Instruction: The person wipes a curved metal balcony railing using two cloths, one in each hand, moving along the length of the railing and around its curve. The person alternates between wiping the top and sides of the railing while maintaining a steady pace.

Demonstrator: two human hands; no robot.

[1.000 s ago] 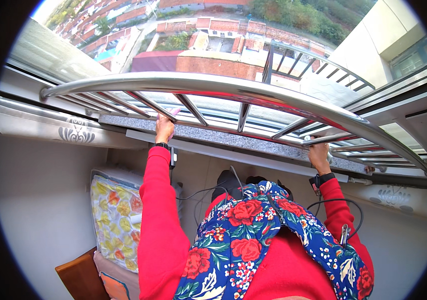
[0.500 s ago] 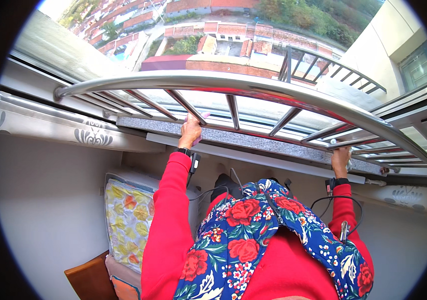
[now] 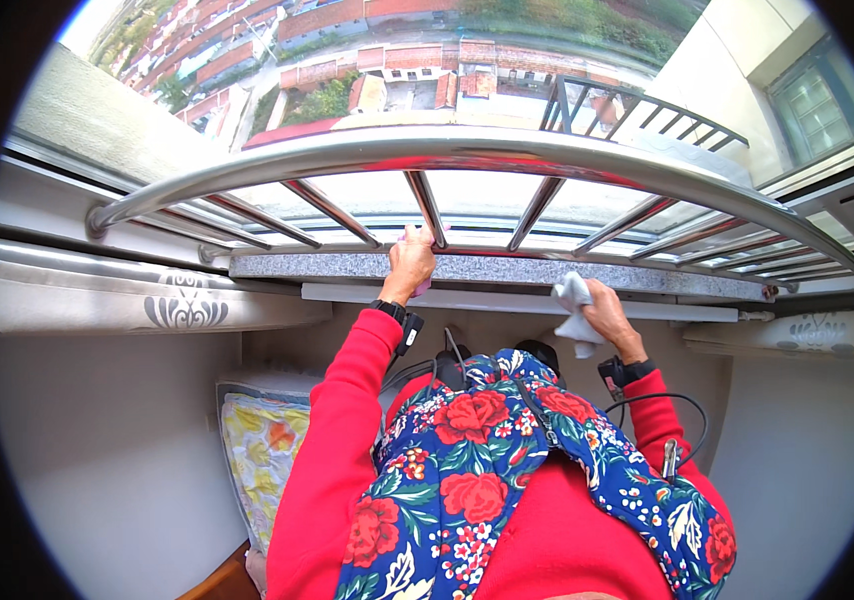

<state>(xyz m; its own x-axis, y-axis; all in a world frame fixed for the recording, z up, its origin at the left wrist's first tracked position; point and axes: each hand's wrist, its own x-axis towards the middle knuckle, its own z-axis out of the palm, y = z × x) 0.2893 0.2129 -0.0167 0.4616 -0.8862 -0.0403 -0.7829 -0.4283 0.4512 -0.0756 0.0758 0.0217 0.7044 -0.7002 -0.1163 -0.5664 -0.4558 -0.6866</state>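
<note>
My left hand (image 3: 411, 264) is closed at the lower rail of the curved metal window guardrail (image 3: 447, 145), beside one of its upright bars. Edges of something thin and pink, which looks like a cloth (image 3: 423, 291), peek out around its fingers; most of it is hidden. My right hand (image 3: 611, 318) grips a crumpled pale grey-white cloth (image 3: 574, 312), which hangs in front of the speckled stone sill (image 3: 507, 270), off the rails. Both wrists carry black straps with small devices.
Beyond the rail are window glass, rooftops far below and a black outside railing (image 3: 647, 115). Patterned pale curtains (image 3: 187, 300) hang at both sides. At the lower left sits a yellow floral cushion or folded cloth (image 3: 265, 450), near a wooden edge (image 3: 222, 580). Cables hang from my wrists.
My right hand has come off the right part of the rail, moving left and toward me with the grey-white cloth. My left hand has shifted slightly right along the lower rail.
</note>
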